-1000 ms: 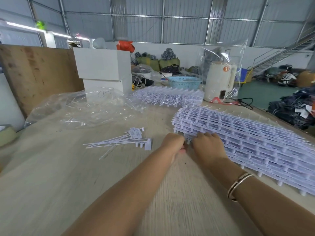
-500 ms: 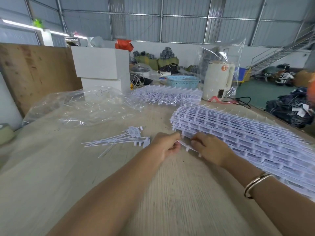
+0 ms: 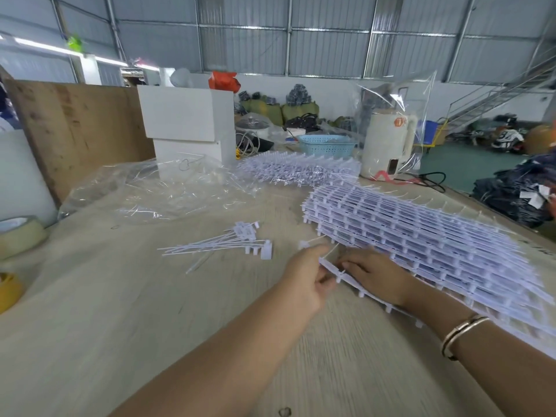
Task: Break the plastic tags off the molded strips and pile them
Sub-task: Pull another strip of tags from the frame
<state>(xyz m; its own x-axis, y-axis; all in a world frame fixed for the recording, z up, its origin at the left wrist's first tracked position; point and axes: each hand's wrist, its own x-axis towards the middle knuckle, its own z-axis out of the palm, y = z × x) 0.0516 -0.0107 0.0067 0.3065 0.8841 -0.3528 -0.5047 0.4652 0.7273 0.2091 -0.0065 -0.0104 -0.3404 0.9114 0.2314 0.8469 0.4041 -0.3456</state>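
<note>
Molded strip point(image 3: 355, 276) lay at the near left edge of the big stack of strips point(image 3: 436, 236), gripped between both hands above the wooden table point(image 3: 120, 311). Left hand point(image 3: 307, 275) pinched a tag point(image 3: 304, 244) at the strip's left end, fingers curled; right hand point(image 3: 373, 273) curled around the strip just beside it. Loose tags point(image 3: 234, 243) sat piled farther left, well apart from a clear bag point(image 3: 156, 188).

Our left hand point(image 3: 304, 279) and right hand point(image 3: 371, 275) meet ahead of us, forearms stretched forward, fingers of both curled in a pinch, knuckles up.
</note>
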